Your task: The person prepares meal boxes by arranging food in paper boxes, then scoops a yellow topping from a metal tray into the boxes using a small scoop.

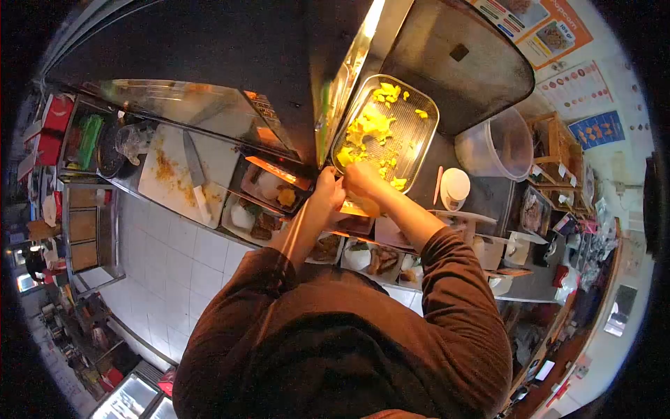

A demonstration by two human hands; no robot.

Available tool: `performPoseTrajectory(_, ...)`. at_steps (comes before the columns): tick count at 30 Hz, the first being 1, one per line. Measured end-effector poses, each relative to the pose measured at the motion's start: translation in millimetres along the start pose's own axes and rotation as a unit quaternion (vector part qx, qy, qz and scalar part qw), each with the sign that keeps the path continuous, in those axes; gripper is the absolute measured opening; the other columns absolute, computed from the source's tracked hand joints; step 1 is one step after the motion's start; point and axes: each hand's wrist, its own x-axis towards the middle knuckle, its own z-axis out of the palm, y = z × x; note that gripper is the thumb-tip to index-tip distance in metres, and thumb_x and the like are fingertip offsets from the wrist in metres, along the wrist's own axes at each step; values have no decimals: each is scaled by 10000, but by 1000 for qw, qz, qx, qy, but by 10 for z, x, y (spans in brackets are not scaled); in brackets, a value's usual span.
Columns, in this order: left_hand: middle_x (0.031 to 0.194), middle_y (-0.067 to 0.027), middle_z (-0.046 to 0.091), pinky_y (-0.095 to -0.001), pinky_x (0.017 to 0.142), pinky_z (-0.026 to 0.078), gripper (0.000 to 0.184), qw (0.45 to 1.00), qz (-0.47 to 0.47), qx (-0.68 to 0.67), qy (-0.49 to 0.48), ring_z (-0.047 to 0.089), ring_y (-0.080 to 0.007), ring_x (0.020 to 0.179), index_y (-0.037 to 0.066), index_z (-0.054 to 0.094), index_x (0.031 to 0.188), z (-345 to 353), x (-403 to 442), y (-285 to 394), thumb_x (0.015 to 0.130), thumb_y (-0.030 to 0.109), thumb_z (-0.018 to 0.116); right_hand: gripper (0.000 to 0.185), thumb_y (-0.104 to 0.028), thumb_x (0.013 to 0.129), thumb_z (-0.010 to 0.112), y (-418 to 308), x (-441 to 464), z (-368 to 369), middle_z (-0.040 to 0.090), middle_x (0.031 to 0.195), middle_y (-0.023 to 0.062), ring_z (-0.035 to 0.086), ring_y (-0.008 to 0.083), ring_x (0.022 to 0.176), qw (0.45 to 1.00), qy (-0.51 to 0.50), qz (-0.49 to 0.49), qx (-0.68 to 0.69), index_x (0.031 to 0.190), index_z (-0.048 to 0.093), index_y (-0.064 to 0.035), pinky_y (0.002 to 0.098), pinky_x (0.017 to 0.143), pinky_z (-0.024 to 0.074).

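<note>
Head view: both bare hands meet at the near end of a ribbed metal tray (417, 130), where loose pieces of cooked yellow egg (370, 128) lie scattered, most of them towards the left side and middle. The right hand (361, 179) reaches over the tray's near rim with its fingers drawn in, and the left hand (329, 187) sits just beside it, narrow too; the view is poor here, so I cannot tell whether either one grips anything. Along the near edge of the desk (484, 196) runs a row of open food boxes (229, 223). One box with an orange flap (278, 172), left of the left hand, shows white rice (268, 186) and what looks like a yellow piece of egg (286, 198), so that portion seems further on. Others nearer the body carry rice and browned meat (382, 260) with no egg plainly visible (the forearms hide part of the row), so I judge the work to be partway through, with plenty of egg left in the tray. Further left, a knife (195, 159) lies on a white cutting board (222, 165) strewn with orange-brown crumbs; a clear plastic tub (513, 143) stands right of the tray.
</note>
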Motion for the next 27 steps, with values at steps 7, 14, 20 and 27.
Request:
performPoseTrajectory(7, 1541, -269, 172, -467, 1147, 180, 540, 995, 11, 70, 66, 229, -384, 1429, 105, 248, 1484, 11, -19, 0, 989, 289, 359, 253, -235, 862, 559, 703, 263, 162, 658, 692, 160, 647, 314, 673, 971, 12, -36, 234, 855, 731, -49, 439, 620, 506)
performPoseTrajectory(14, 1570, -263, 69, -486, 1178, 9, 628, 996, 1, 65, 54, 102, -379, 1468, 148, 97, 1542, 54, -47, 33, 1005, 357, 345, 244, -228, 871, 567, 636, 29, -330, 614, 627, 129, 575, 244, 524, 950, 95, 92, 282, 880, 731, -48, 378, 498, 444)
performPoseTrajectory(20, 1582, -235, 67, -436, 1177, 50, 608, 997, 2, 44, 69, 145, -371, 1463, 180, 199, 1526, -17, 89, 18, 963, 309, 388, 113, -141, 731, 624, 227, -24, -103, 657, 683, 198, 671, 362, 645, 993, 62, -69, -67, 726, 691, -50, 447, 575, 539)
performPoseTrajectory(27, 1561, -269, 117, -460, 1178, 14, 401, 998, 4, 8, 58, 103, -385, 1468, 142, 421, 1288, -70, 165, 7, 910, 276, 442, 205, -133, 782, 558, 662, 93, 51, 680, 784, 172, 665, 348, 716, 993, -19, -110, 34, 919, 708, -103, 435, 617, 508)
